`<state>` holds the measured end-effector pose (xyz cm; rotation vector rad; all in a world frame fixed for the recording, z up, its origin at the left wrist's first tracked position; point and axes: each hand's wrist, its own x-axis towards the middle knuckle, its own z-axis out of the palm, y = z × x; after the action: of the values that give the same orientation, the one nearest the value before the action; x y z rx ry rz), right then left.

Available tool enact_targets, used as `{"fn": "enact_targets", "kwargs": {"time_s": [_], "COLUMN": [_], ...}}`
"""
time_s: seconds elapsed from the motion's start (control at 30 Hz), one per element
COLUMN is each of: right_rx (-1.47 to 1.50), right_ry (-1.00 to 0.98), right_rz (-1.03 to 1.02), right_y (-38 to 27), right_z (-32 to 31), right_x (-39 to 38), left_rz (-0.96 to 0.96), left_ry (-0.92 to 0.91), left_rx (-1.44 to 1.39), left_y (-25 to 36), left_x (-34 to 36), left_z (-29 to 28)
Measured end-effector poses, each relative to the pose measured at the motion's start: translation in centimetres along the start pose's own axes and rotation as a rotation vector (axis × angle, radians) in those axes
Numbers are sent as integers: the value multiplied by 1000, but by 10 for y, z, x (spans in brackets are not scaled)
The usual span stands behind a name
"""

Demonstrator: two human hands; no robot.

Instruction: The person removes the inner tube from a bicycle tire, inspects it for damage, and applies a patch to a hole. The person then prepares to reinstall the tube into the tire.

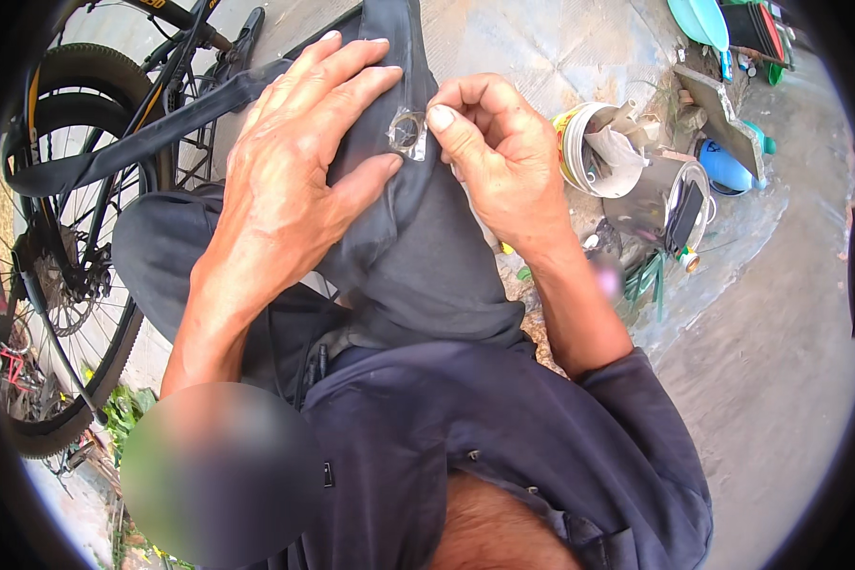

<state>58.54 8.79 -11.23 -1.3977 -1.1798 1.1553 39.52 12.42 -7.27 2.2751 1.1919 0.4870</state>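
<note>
A black bicycle inner tube (370, 204) lies flattened across my thigh, and a loop of it hangs to the left by the bicycle. Stuck on the tube is a small roundish patch (404, 131) with shiny clear film (418, 150) around it. My left hand (299, 157) rests on the tube with fingers spread, its thumb tip just below the patch. At the patch's right side, my right hand (499, 152) has thumb and forefinger pinched together at the edge of the film. Its other fingers are curled in.
A bicycle (76, 247) stands close on the left. To the right are a white bucket (610, 157) with scraps, a grey metal can (651, 204) with a black object on it, a blue container (722, 166) and a turquoise basin (698, 21). Green cords (648, 285) lie below the can.
</note>
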Motion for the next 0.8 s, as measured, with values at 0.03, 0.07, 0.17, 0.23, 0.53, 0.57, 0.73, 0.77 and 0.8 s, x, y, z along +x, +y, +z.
{"fn": "enact_targets", "kwargs": {"time_s": [0.03,0.07,0.17,0.23,0.53,0.57,0.73,0.77,0.8], "right_rx": [-35,-70,-242,-450,-493,-456,-258,-256,-255], "right_ry": [46,92,93,28,-150,-151,-86,-50,-14], "right_rz": [-10,-21,-76,-67,4,24,254,204,154], "right_y": [-5,-10,-22,-32,-36,-34,-31,-27,-19], "right_z": [0,1,8,12,6,5,-1,-3,-5], "right_x": [0,0,-4,-3,12,12,8,7,5], "left_rz": [-1,12,45,54,21,21,22,22,25], "left_ry": [2,12,37,51,57,60,51,50,49], "left_rx": [5,10,24,37,29,28,13,10,14], "left_y": [0,0,-2,-2,-2,-1,-2,-2,-2], "left_x": [0,0,2,1,-1,-2,-1,-1,-1], "left_z": [0,1,5,7,8,8,8,8,9]}}
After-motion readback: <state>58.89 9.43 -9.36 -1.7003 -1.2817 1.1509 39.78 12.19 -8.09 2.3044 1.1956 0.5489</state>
